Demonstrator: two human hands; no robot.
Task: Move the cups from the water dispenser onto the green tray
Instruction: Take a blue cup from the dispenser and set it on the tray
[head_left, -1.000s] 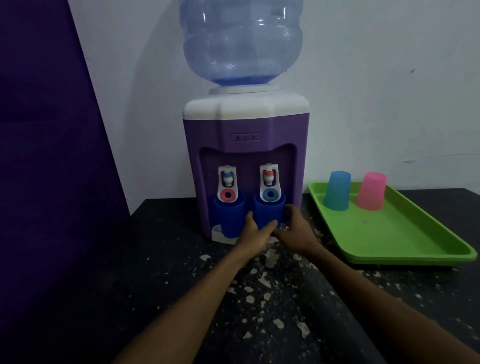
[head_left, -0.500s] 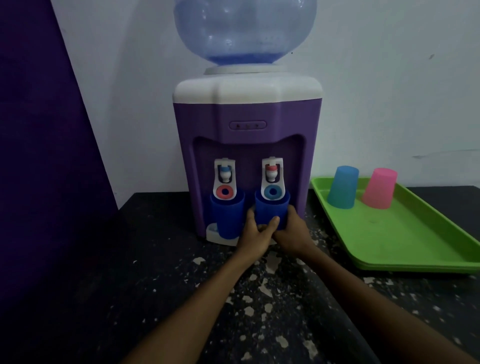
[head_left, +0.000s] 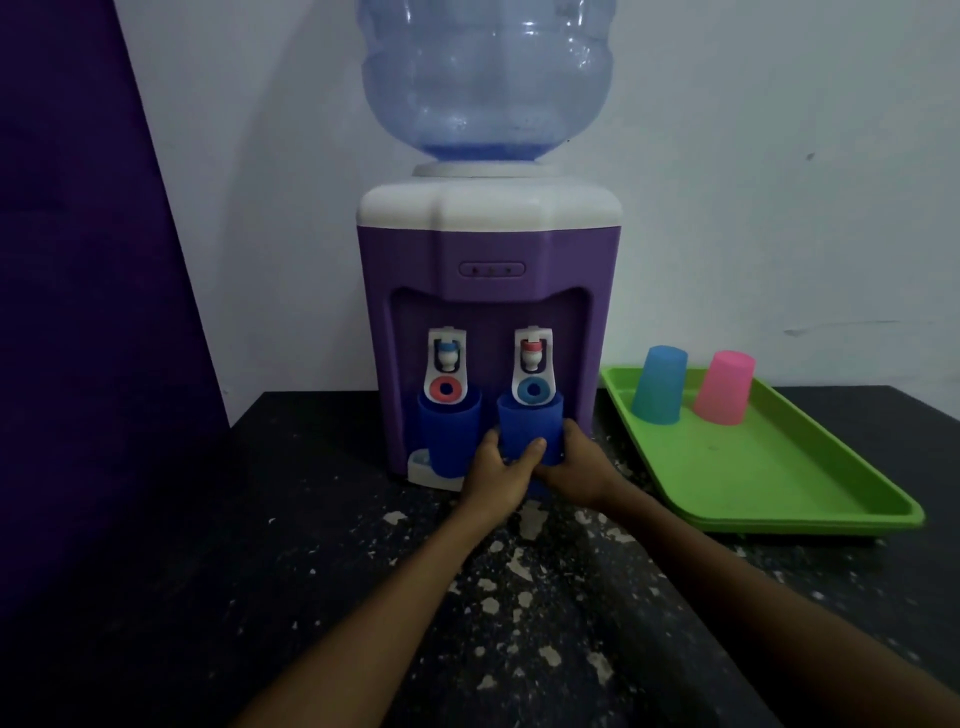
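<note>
A purple water dispenser (head_left: 488, 249) stands at the back of the dark table. Two dark blue cups sit upright under its taps: the left cup (head_left: 448, 434) on the white drip tray, and the right cup (head_left: 530, 423). Both hands wrap the right cup: my left hand (head_left: 501, 470) on its left and front, my right hand (head_left: 576, 465) on its right side. The green tray (head_left: 769, 467) lies to the right of the dispenser, holding an upside-down light blue cup (head_left: 660, 384) and an upside-down pink cup (head_left: 723, 387) at its far end.
A big clear water bottle (head_left: 485, 78) tops the dispenser. A purple panel (head_left: 78, 312) rises along the left. The white wall is close behind. The black tabletop (head_left: 311, 571) is speckled with pale chips.
The view has shifted and come closer to the dispenser. Both hands stay closed around the right blue cup, which sits a little higher than before.
</note>
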